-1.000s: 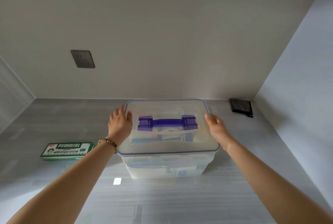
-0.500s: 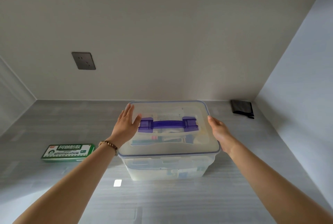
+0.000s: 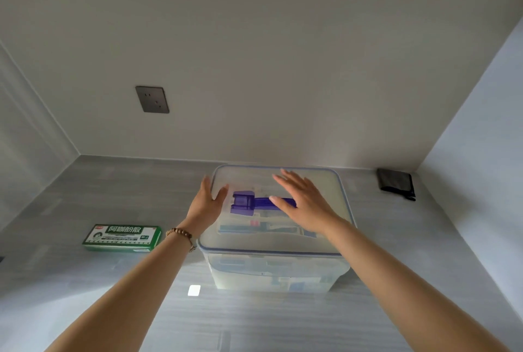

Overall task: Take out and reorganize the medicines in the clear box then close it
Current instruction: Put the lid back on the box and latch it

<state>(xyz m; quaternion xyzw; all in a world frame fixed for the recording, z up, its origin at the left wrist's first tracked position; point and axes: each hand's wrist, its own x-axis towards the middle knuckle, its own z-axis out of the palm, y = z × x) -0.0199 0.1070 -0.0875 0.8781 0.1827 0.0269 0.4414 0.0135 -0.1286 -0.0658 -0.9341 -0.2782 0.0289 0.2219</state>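
Right hand [image 3: 304, 204] leaves the right edge of the lid [image 3: 325, 182] and now hovers over the purple handle [image 3: 244, 201], fingers straight, spread, holding nothing. Left hand [image 3: 206, 204], fingers straight, touches the lid's left edge. Lidded clear box [image 3: 277, 275] sits lower centre.

We see the clear box [image 3: 278, 275] standing upright on the grey bench [image 3: 113, 295]. Its translucent lid [image 3: 325, 190], edged in blue, lies flat on top and covers the opening. A purple handle [image 3: 243, 203] lies across the lid's middle; only its left end and part of the bar show. Through the lid and walls we make out flat medicine packets [image 3: 254, 227], too blurred to read. One green-and-white medicine carton [image 3: 122, 237] lies flat on the bench, left of the box and apart from it.
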